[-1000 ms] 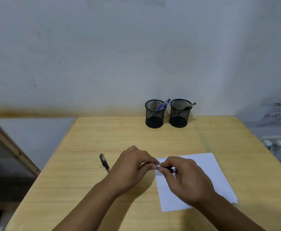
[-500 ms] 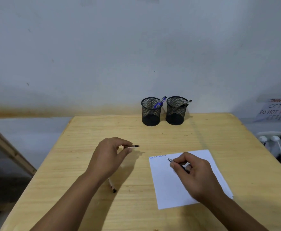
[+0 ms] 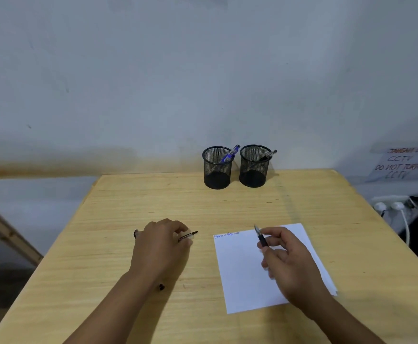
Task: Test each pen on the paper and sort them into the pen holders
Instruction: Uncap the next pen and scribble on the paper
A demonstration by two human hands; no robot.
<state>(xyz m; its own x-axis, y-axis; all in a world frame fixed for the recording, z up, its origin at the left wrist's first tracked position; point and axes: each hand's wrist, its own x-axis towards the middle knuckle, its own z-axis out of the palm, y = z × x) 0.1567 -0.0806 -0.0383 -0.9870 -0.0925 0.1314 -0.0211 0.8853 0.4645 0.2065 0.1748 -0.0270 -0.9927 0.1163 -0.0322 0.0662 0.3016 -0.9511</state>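
Observation:
My right hand grips an uncapped black pen above the white paper, tip pointing up and left, just off the sheet. Blue scribbles run along the paper's top edge. My left hand rests on the table and pinches the pen cap. Another black pen lies under my left forearm; only its ends show. Two black mesh holders stand at the back: the left holder has a blue pen, the right holder a black pen.
The wooden table meets a grey wall at the back. A power strip with white plugs and a handwritten notice sit off the table's right side. A wooden frame leans at the left.
My hands pulled the cap off the pen and moved apart. The left hand carried the cap leftward; the right hand brought the pen over the paper and now has the tip lifted.

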